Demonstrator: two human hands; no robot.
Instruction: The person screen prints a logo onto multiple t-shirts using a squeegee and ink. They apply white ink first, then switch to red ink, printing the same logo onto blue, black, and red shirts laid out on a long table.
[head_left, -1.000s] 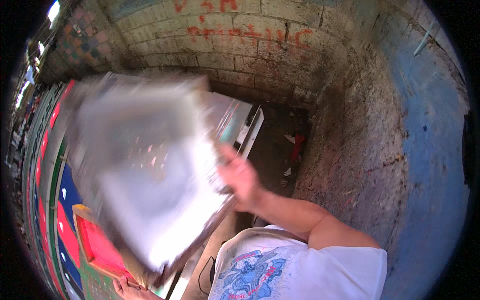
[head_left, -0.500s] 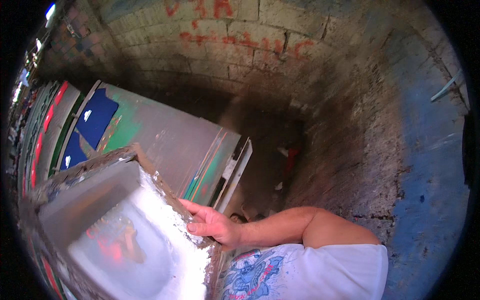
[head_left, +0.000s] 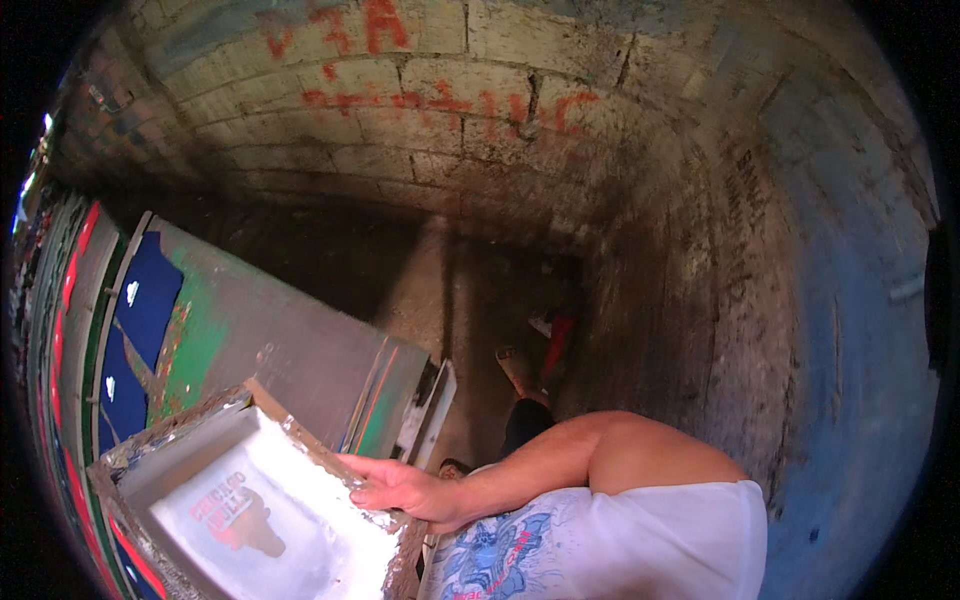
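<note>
My right hand [head_left: 410,493] grips the right side of a screen-printing frame [head_left: 300,520], thumb on the near face and fingers round the edge. The frame has worn, paint-caked wooden sides and a pale mesh bearing reddish lettering and a darker figure. It is tilted, raised over the near end of a long grey printing table [head_left: 280,330]. Two dark blue fabric pieces [head_left: 148,300] with small white marks lie flat on the table's left part. My left hand is out of sight.
Stained block walls with red painted lettering [head_left: 370,100] enclose the far side, and a blue-painted wall [head_left: 870,370] stands at the right. A red item [head_left: 558,340] lies on the dark floor. More long tables with red pieces [head_left: 82,245] run along the left.
The printing frame and my right hand have shifted lower in the view, and the mesh's print shows more sharply. The view has turned, so the table sits lower and farther left. The grip stays.
</note>
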